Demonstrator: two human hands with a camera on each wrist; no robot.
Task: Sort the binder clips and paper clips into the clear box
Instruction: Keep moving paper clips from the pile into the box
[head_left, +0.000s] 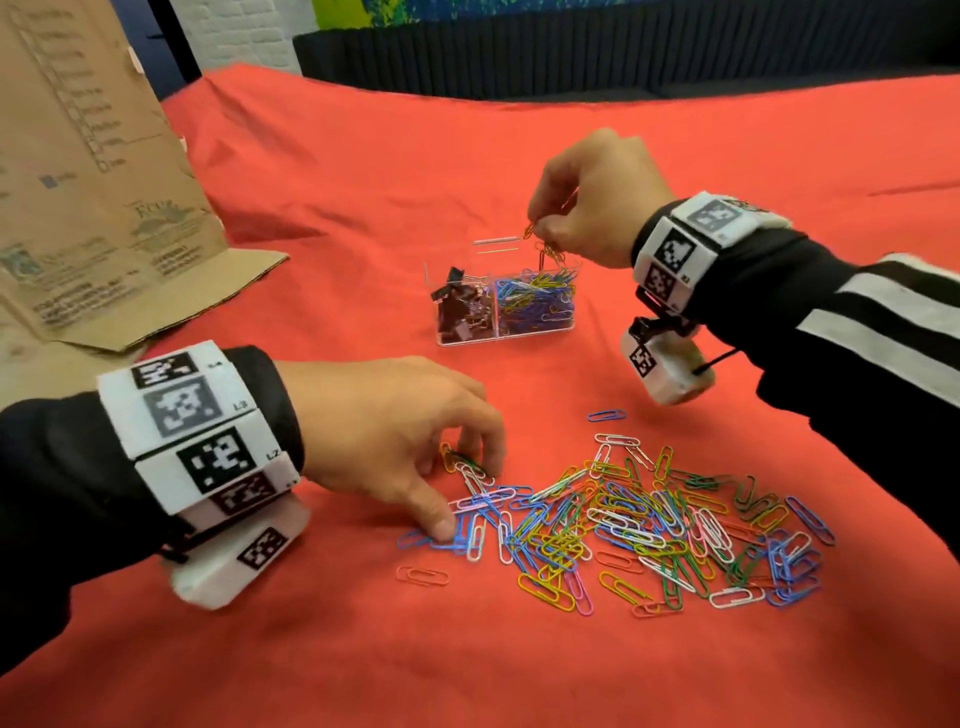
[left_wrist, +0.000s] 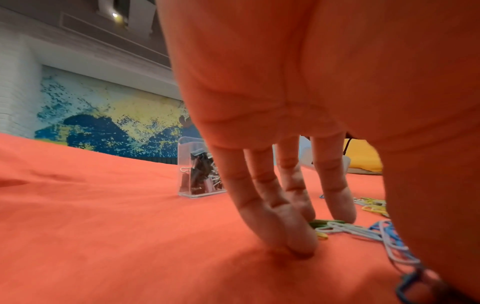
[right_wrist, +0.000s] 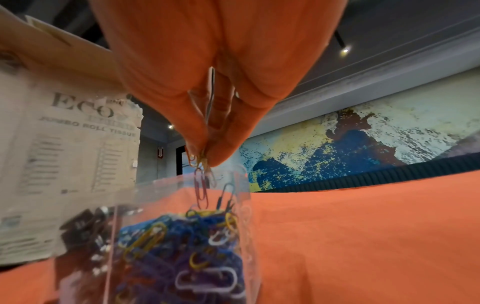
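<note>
A red cloth (head_left: 363, 208) covers the table, with a brown cardboard sheet (head_left: 78, 171) propped at the far left and a painted wall (left_wrist: 103, 119) beyond. The clear box (head_left: 506, 332) stands mid-table, split in two: black binder clips (head_left: 460, 306) fill its left half, coloured paper clips (head_left: 535, 301) its right. A loose pile of paper clips (head_left: 649, 525) lies nearer the person, well apart from the box. The right hand (head_left: 587, 202) hangs just above the box's right half, fingertips pinched on a small dangling bunch of clips (head_left: 545, 249); how many is hard to tell. The left hand (head_left: 395, 441) reaches down at the pile's left edge, fingers (left_wrist: 291, 224) fairly straight and spread, tips touching the cloth and a green clip (left_wrist: 327, 223), thumb pressing on blue ones, gripping nothing
</note>
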